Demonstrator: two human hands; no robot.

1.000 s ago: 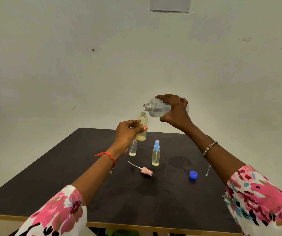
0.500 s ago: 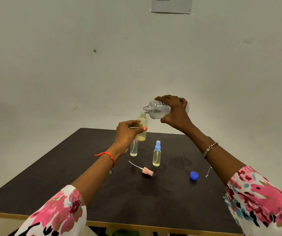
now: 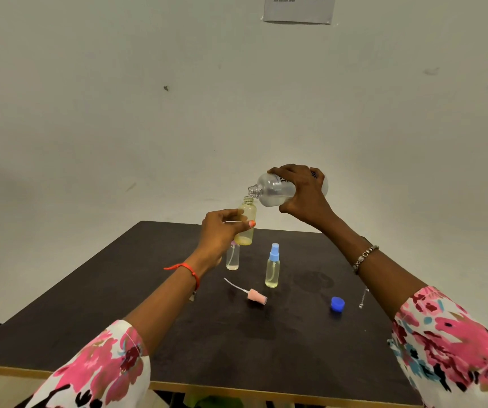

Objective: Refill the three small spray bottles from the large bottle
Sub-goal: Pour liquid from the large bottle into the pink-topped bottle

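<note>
Over the dark table [image 3: 89,304] by a pale wall [image 3: 119,113], my left hand [image 3: 222,234] grips a small uncapped bottle [image 3: 248,213], my right hand [image 3: 304,198] the tilted large bottle [image 3: 272,191].

- The big bottle [image 3: 275,189] I hold is clear, glossy plastic.
- My small bottle [image 3: 247,222] is smooth, yellow-tinted clear plastic.
- The cap [image 3: 337,304] is shiny blue plastic.
- The table [image 3: 119,290] has a dark, matt top and a pale wood edge.
- My sleeves [image 3: 457,343] are printed cloth.
- The sheet [image 3: 298,8] is matt paper.
</note>
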